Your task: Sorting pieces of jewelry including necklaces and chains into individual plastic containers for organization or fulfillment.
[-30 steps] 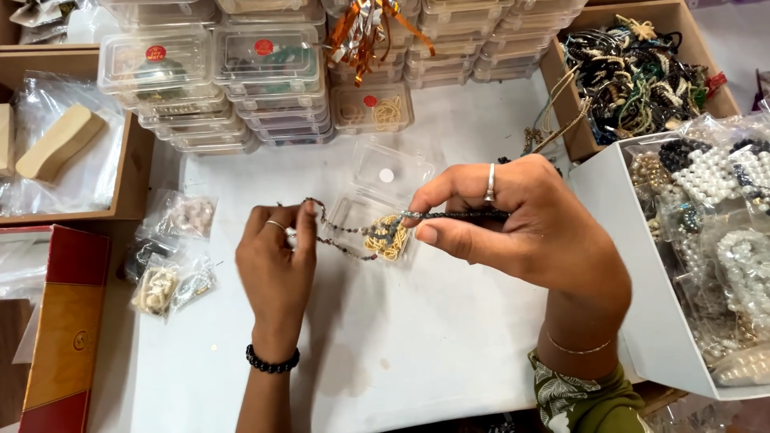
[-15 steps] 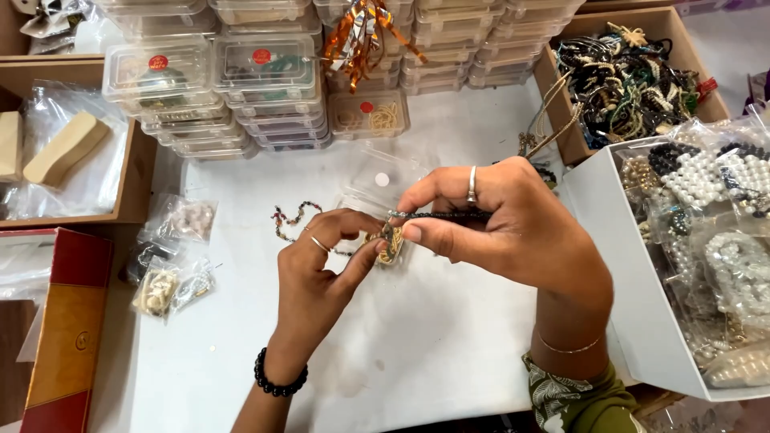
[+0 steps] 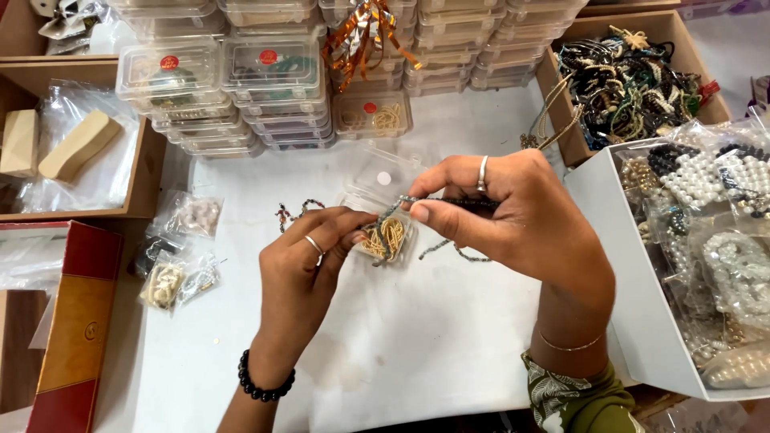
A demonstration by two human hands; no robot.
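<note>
Over the middle of the white table (image 3: 417, 353), both hands meet above a small clear box (image 3: 387, 238) filled with thin gold wire pieces. The right hand (image 3: 513, 220) has thumb and forefinger pinched together on a dark beaded string (image 3: 449, 203), the other fingers curled in; a loose end of the string trails down onto the table beside the box. The left hand (image 3: 309, 269) has its fingertips drawn together at the box's left edge, seemingly nipping the string's other end, though the fingers hide the exact grip. The box's open lid (image 3: 377, 176) lies just behind it. To the left sit small plastic bags (image 3: 180, 256) of beads and a red box (image 3: 76, 321). Stacks of clear containers (image 3: 208, 88) line the back of the table. On the right, a white box (image 3: 634, 265) holds bagged pearl beads, and a cardboard box (image 3: 561, 96) behind it is heaped with dark bracelets.
</note>
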